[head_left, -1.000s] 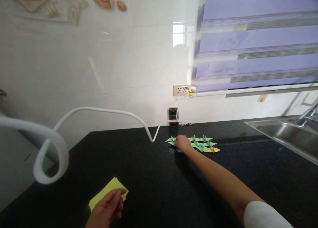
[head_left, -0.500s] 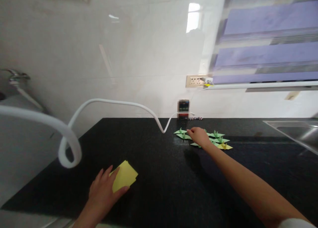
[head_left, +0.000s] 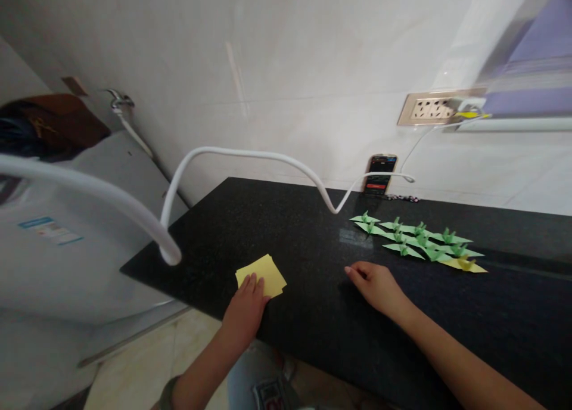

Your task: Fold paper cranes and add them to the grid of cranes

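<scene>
A small stack of yellow square paper (head_left: 272, 277) lies on the black countertop (head_left: 308, 332). My left hand (head_left: 246, 306) rests on its near edge, fingers flat on top and the thumb by the right side. To the right, my right hand (head_left: 375, 285) is low over the counter with its fingers curled together; no object shows in it. Beyond that hand stand several green folded paper cranes (head_left: 420, 238) in close rows. One yellow paper crane (head_left: 465, 264) sits at their near right end.
A phone (head_left: 379, 176) leans against the tiled wall, below a socket panel (head_left: 431, 108) with a plugged-in charger. A white flexible stand arm (head_left: 254, 154) curves across the view in front of the counter. At the left is a white appliance (head_left: 111, 231) with a brown bag (head_left: 67, 121) on it.
My right hand has drawn back from the cranes toward me. My left hand's fingers have come together on the yellow paper. The view has turned left and down.
</scene>
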